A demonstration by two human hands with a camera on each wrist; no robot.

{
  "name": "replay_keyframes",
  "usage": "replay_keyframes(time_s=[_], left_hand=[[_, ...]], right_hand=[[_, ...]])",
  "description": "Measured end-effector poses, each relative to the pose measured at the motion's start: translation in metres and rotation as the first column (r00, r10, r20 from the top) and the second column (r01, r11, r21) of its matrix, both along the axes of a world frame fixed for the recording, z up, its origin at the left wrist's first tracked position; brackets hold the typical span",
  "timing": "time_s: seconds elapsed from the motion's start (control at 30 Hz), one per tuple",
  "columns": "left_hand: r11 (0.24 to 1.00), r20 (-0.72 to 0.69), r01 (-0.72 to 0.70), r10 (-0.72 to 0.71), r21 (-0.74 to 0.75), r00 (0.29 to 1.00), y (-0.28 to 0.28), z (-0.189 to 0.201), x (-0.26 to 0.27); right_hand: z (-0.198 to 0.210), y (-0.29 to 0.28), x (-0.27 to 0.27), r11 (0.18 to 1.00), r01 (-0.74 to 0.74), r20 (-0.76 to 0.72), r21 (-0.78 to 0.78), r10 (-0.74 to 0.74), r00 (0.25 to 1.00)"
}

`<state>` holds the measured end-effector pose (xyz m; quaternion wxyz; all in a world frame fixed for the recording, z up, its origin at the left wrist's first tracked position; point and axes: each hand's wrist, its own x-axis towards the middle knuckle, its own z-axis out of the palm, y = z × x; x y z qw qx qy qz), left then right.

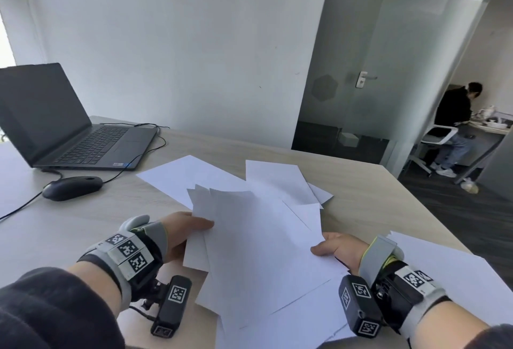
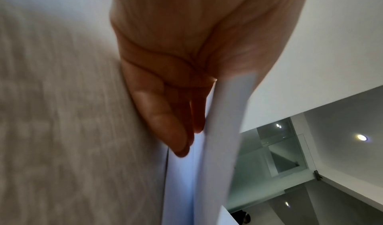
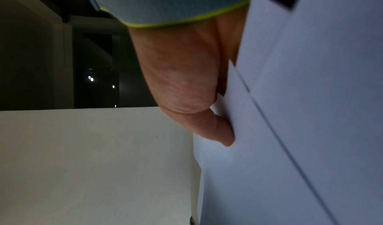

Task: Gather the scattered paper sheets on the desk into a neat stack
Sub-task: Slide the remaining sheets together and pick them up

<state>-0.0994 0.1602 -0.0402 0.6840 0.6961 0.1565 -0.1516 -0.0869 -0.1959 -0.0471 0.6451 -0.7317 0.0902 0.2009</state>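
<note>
Closest to me, my left hand (image 1: 180, 233) and my right hand (image 1: 340, 248) each pinch an opposite side of a loose bundle of paper (image 1: 258, 251) — thumb on top, the other fingers (image 2: 165, 122) tucked underneath, as the left wrist view shows. The bundle is lifted off the desk (image 1: 83, 226) on my left side and fans out unevenly, its top corners staggered. Under it, near my right wrist, one more sheet (image 1: 449, 271) lies flat, and other sheets spread below the bundle toward my lap. A little farther out, a big sheet (image 1: 177, 176) lies to the left and two or three overlapping ones (image 1: 280, 179) to the right, all flat on the wood. I judge the gathering about half done. To do this step well I should keep both grips light, let the sheets slide against each other, and tap the long edge down on the desk so the corners fall level before I reach for more — squeezing hard would only lock the skew in or crease the paper. Beyond the paper sit a mouse (image 1: 72, 187) and an open laptop (image 1: 66, 126) on the left, well apart from the sheets; their cables should stay out of my sweep.
</note>
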Motion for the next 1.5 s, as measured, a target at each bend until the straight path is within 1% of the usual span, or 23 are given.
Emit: replay_keyframes(time_s=[0.07, 0.13, 0.3, 0.43, 0.53, 0.63, 0.77, 0.93, 1.07, 1.2, 1.33, 1.4, 1.5], left_hand=[[0.998, 0.048, -0.047, 0.046, 0.028, 0.998, 0.003, 0.004, 0.000], [0.997, 0.078, -0.068, 0.064, 0.040, 0.995, 0.006, 0.007, -0.001], [0.996, 0.066, -0.073, 0.077, -0.058, 0.995, 0.010, 0.009, -0.006], [0.993, 0.056, -0.059, 0.065, -0.101, 0.996, 0.008, 0.010, -0.013], [0.994, 0.042, -0.064, 0.068, -0.087, 0.997, 0.004, 0.010, -0.018], [0.993, 0.071, -0.104, 0.109, -0.062, 0.992, 0.004, 0.008, -0.017], [0.989, 0.109, -0.137, 0.142, -0.054, 0.984, 0.005, 0.008, -0.013], [0.990, 0.116, -0.124, 0.131, -0.063, 0.985, 0.002, 0.005, -0.010], [0.986, 0.121, -0.141, 0.151, -0.089, 0.981, 0.002, -0.001, -0.008], [0.974, 0.113, -0.213, 0.220, -0.074, 0.969, 0.003, -0.005, -0.002], [0.966, 0.110, -0.251, 0.257, -0.066, 0.960, 0.003, -0.007, 0.002], [0.965, 0.095, -0.255, 0.259, -0.054, 0.961, 0.003, -0.008, 0.003], [0.964, 0.061, -0.262, 0.264, -0.036, 0.963, 0.001, -0.007, 0.004]], right_hand=[[0.003, 0.006, -0.003, 0.999, -0.020, 0.009, 0.044, 0.019, 1.000], [0.004, 0.010, -0.004, 0.992, -0.042, 0.028, 0.120, 0.039, 0.999], [0.010, 0.012, -0.007, 0.962, -0.068, 0.100, 0.264, 0.043, 0.994], [0.010, 0.012, -0.011, 0.947, -0.049, 0.102, 0.316, 0.018, 0.995], [0.007, 0.015, -0.015, 0.953, -0.031, 0.078, 0.302, 0.007, 0.997], [0.006, 0.018, -0.018, 0.970, -0.003, 0.082, 0.243, -0.017, 0.997], [0.012, 0.019, -0.018, 0.982, 0.148, 0.119, 0.114, -0.162, 0.980], [0.013, 0.018, -0.011, 0.938, 0.311, 0.179, 0.153, -0.336, 0.925], [0.007, 0.012, -0.002, 0.918, 0.391, 0.241, 0.072, -0.396, 0.886], [0.006, -0.001, 0.006, 0.850, 0.520, 0.258, 0.080, -0.522, 0.813], [0.007, -0.013, 0.008, 0.784, 0.602, 0.261, 0.153, -0.620, 0.740], [0.006, -0.018, 0.008, 0.783, 0.606, 0.217, 0.139, -0.622, 0.753], [0.002, -0.017, 0.004, 0.839, 0.538, 0.111, 0.079, -0.544, 0.832]])
